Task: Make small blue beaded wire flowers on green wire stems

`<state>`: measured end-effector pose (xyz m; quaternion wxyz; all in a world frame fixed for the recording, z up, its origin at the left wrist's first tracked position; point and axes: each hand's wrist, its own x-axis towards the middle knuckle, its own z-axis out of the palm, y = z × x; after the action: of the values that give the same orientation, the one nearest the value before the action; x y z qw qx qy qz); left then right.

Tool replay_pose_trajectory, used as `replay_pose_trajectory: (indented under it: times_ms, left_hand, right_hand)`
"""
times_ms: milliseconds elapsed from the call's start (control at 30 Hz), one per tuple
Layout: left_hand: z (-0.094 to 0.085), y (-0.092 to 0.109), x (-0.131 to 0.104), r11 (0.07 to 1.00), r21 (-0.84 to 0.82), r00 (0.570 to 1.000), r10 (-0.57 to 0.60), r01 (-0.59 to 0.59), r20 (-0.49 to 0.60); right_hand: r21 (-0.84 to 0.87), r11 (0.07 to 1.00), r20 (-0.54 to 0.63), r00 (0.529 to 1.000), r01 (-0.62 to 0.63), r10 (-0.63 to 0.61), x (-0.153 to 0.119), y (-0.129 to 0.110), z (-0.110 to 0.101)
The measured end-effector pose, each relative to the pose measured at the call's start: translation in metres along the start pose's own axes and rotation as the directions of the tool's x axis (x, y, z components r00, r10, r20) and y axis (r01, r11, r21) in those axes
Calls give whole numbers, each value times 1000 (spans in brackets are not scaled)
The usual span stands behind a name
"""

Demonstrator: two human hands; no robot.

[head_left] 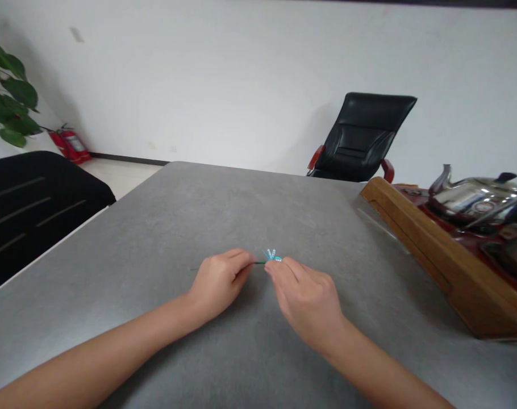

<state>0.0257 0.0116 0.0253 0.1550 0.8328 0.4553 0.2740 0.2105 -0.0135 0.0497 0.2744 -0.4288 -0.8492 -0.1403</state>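
Observation:
Just above the grey table [258, 210], my left hand [222, 278] pinches a thin green stem [260, 263]. Its far end pokes out to the left behind that hand as a fine line. At the stem's right end is a small light-blue and white flower-like piece [272, 255], with several narrow loops or petals spread upward. My right hand [307, 298] is closed on the base of this piece, its fingertips a short gap from my left fingers. Part of the piece is hidden behind the right fingers.
A wooden tea tray [437, 272] with a shiny metal kettle [475, 196] stands along the right side. Beyond the table is a black office chair [365, 136]. To the left are another black chair [41, 210], a plant [11, 91] and red fire extinguishers [71, 145].

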Motion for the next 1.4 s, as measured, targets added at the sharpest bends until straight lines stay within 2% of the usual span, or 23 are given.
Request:
replay_pose_trajectory:
  times_ms: [67,167,233,300,367,467,567,667,867,1000,1067,1133,1167,1267,1333,1400]
  left_hand:
    - [1,-1,0,993,77,996,91,-92,14]
    - [2,-2,1,957,139,967,255,-255,21]
    - [1,-2,1,931,119,938,343,-346,44]
    - [0,-2,2,914,70,916,397,-400,58]
    - [0,-2,3,905,16,904,423,-425,61]
    - [1,-3,2,899,-56,898,437,-434,45]
    - [3,-6,1,911,-123,918,397,-394,1]
    - [5,-8,-1,938,-135,948,313,-318,-58]
    - [6,-12,-1,986,-88,976,123,-141,-179]
    - [7,-16,2,994,-82,973,46,-67,-228]
    - [8,-17,3,996,-80,969,28,-49,-246]
    - [9,-18,3,997,-71,969,18,-36,-245]
    - [9,-18,2,998,-63,972,16,-32,-235]
    - [9,-17,1,998,-27,980,44,-50,-194]
    - [9,-16,0,996,7,983,93,-93,-158]
    - [9,-16,-1,985,56,977,170,-164,-130]
  right_hand:
    - [57,997,46,998,-46,43,4,8,-5]
    - [245,959,146,983,-142,108,12,25,-7]
    - [397,890,233,962,-225,139,17,38,-5]
    - [535,768,348,920,-352,179,18,51,2]
    - [646,591,473,861,-483,186,17,60,12]
    - [735,347,566,809,-583,162,13,66,30]
    - [739,206,619,767,-641,167,9,61,44]
    - [716,151,663,732,-682,159,7,51,50]
    - [726,282,598,778,-627,193,2,30,48]
    - [704,293,591,762,-647,264,-3,16,42]
    - [679,327,590,753,-658,290,-5,9,35]
    - [634,440,555,770,-636,314,-7,1,25]
    - [604,525,512,797,-599,320,-7,-2,19]
    - [490,790,308,921,-369,240,-7,-7,2]
    - [398,888,198,966,-232,164,-5,-6,-7]
    - [339,924,135,981,-177,138,-2,-2,-12]
